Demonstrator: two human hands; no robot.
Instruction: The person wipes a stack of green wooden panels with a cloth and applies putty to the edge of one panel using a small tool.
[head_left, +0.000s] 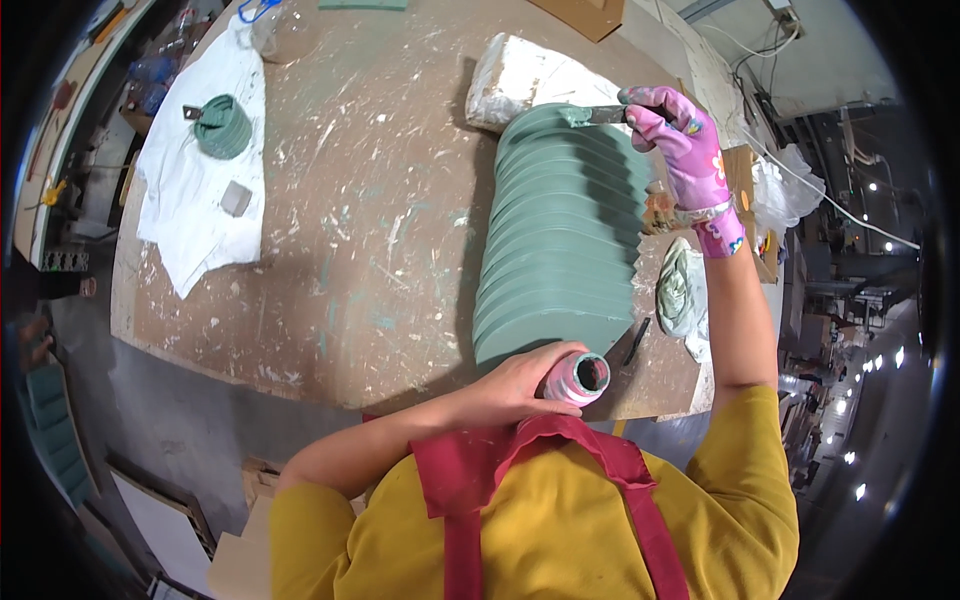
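In front of me on the table lies a long green ribbed piece (560,240), its ridges running crosswise. My right hand (672,135), in a pink flowered glove, is closed on a putty knife (605,115). Green paste coats the blade's tip, which is at the far end of the ribbed piece. My bare left hand (520,385) wraps round a small pink-and-white bottle (575,380) with an open mouth, close to my apron (470,460) at the near end of the piece. What the bottle holds is too dark to make out.
A white wrapped block (540,75) sits beyond the ribbed piece. To the left, a white cloth (200,220) bears a green-smeared tub (224,135) and a grey square pad (236,199). A crumpled stained cloth (683,290) and a thin black tool (636,341) lie on the right.
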